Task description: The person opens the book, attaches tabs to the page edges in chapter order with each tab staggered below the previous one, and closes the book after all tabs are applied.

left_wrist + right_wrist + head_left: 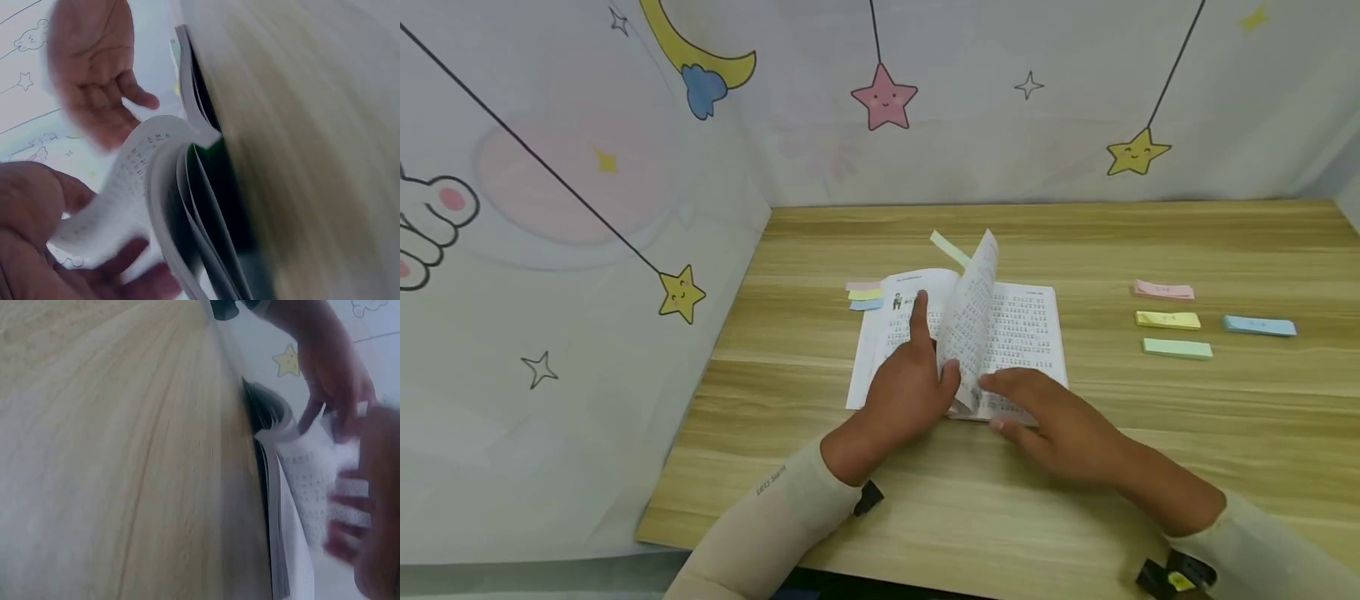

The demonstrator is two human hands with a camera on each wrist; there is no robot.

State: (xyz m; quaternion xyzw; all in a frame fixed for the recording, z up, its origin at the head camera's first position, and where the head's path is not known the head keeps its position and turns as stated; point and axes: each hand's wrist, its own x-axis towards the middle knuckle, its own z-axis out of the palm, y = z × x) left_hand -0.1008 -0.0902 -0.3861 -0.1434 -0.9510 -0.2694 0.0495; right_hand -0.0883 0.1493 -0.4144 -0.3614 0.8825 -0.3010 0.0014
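A booklet of printed text lies spread on the table, with one leaf standing up near its middle. My left hand is over the left-hand pages, index finger extended and thumb beside the raised leaf. Whether that thumb presses the leaf cannot be told. My right hand reaches in at the lower right, fingers loosely extended, with fingertips near the foot of the leaf. In the right wrist view the right hand is blurred. A pale green paper strip sticks out at the booklet's top; pink, yellow and blue tabs show at its left edge.
To the right lie small sticky-note pads: pink, yellow, green and blue. The wooden table meets a printed cloth backdrop at the back and on the left.
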